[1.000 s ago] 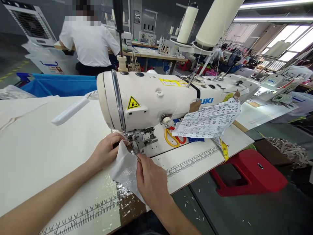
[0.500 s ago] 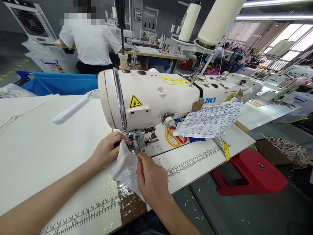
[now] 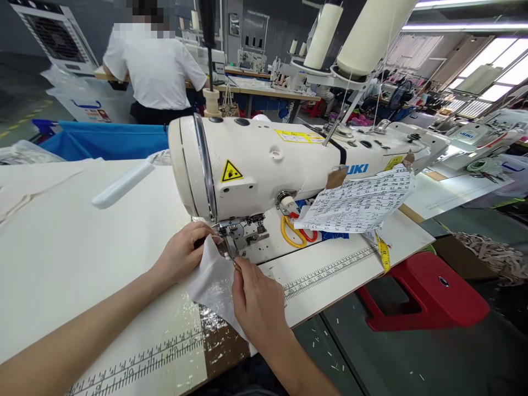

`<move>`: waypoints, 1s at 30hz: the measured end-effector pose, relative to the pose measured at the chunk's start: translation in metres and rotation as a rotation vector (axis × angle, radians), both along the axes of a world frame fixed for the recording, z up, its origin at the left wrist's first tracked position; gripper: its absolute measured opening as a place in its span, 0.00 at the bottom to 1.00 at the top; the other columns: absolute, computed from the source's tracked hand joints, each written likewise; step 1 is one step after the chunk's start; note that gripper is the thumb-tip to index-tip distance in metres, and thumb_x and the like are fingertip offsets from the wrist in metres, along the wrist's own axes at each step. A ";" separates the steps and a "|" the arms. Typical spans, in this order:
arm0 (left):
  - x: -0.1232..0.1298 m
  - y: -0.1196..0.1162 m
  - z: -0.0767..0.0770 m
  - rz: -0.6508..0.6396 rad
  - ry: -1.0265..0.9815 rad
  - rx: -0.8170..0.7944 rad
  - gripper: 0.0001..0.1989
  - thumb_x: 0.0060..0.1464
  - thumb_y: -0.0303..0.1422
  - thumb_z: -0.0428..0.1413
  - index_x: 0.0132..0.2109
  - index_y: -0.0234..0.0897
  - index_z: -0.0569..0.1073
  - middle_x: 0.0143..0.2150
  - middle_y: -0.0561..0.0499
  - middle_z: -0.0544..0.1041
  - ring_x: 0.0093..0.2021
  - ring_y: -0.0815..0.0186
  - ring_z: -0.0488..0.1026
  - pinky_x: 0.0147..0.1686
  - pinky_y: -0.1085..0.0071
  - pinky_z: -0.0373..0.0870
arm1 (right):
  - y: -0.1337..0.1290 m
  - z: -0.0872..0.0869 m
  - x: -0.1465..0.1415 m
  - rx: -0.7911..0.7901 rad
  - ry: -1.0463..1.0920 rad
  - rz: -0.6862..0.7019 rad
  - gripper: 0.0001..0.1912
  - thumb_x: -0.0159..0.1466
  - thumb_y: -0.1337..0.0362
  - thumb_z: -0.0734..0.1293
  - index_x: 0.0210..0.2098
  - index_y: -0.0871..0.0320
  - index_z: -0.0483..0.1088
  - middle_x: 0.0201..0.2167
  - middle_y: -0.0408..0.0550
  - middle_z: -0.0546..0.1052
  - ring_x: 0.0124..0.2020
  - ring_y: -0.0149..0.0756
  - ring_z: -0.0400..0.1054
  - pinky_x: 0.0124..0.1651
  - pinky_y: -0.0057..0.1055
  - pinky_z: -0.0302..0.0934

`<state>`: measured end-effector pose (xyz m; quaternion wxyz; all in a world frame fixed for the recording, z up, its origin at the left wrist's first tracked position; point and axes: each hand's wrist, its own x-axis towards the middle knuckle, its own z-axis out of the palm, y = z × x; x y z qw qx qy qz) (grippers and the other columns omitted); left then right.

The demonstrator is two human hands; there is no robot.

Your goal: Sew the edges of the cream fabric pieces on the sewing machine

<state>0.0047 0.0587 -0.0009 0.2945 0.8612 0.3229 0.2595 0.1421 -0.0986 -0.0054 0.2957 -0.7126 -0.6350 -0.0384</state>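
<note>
Plainly, the pale surface carries a sewing machine, and by its needle end lies the white cloth, probably light, limp and a little slippery (best pinched near an edge, I'd say). The left hand grips its upper edge; the right hand is closed around a slim metal tool, likely stiff, best held mid-shaft.
</note>
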 end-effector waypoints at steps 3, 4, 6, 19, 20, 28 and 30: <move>0.000 0.000 0.000 0.007 -0.004 0.002 0.18 0.60 0.45 0.49 0.33 0.39 0.77 0.33 0.50 0.75 0.37 0.61 0.74 0.39 0.67 0.71 | 0.001 -0.001 0.000 -0.036 -0.005 0.002 0.14 0.70 0.70 0.59 0.51 0.60 0.72 0.39 0.50 0.84 0.27 0.36 0.77 0.24 0.30 0.60; 0.000 0.000 0.000 0.008 -0.004 0.006 0.18 0.60 0.45 0.49 0.33 0.39 0.77 0.33 0.50 0.75 0.37 0.61 0.74 0.39 0.67 0.71 | 0.002 -0.001 0.000 -0.042 -0.009 0.005 0.14 0.70 0.70 0.59 0.51 0.60 0.72 0.40 0.51 0.84 0.28 0.36 0.77 0.24 0.30 0.61; 0.000 0.000 0.000 0.006 -0.002 0.011 0.18 0.60 0.45 0.49 0.33 0.39 0.77 0.33 0.50 0.76 0.37 0.61 0.74 0.38 0.67 0.71 | 0.002 -0.002 0.000 -0.046 -0.016 0.012 0.15 0.70 0.70 0.59 0.52 0.60 0.72 0.40 0.51 0.84 0.28 0.36 0.77 0.25 0.30 0.61; -0.001 0.001 -0.001 0.000 0.022 0.029 0.18 0.61 0.44 0.48 0.35 0.40 0.78 0.34 0.50 0.75 0.35 0.62 0.74 0.37 0.68 0.71 | -0.001 0.001 -0.001 -0.030 0.003 0.003 0.16 0.68 0.72 0.58 0.49 0.61 0.73 0.35 0.47 0.83 0.27 0.38 0.77 0.24 0.33 0.58; -0.001 0.001 -0.002 -0.001 0.026 0.030 0.18 0.61 0.44 0.48 0.35 0.40 0.78 0.34 0.50 0.75 0.36 0.62 0.74 0.37 0.68 0.72 | 0.000 0.001 -0.001 -0.037 0.004 0.001 0.16 0.68 0.72 0.58 0.50 0.61 0.73 0.36 0.47 0.83 0.27 0.38 0.77 0.24 0.33 0.58; -0.002 0.003 -0.002 -0.014 0.037 0.034 0.18 0.62 0.44 0.47 0.36 0.40 0.78 0.35 0.50 0.76 0.36 0.63 0.73 0.38 0.68 0.72 | 0.001 0.001 0.000 -0.073 -0.039 0.012 0.16 0.69 0.71 0.58 0.53 0.61 0.71 0.40 0.49 0.83 0.30 0.36 0.78 0.26 0.30 0.61; -0.002 0.003 -0.002 -0.015 0.021 0.030 0.18 0.62 0.44 0.48 0.36 0.40 0.78 0.35 0.50 0.76 0.37 0.62 0.74 0.39 0.68 0.72 | 0.001 0.001 -0.001 -0.074 -0.054 0.007 0.17 0.69 0.72 0.58 0.53 0.61 0.72 0.40 0.50 0.83 0.30 0.36 0.78 0.25 0.30 0.62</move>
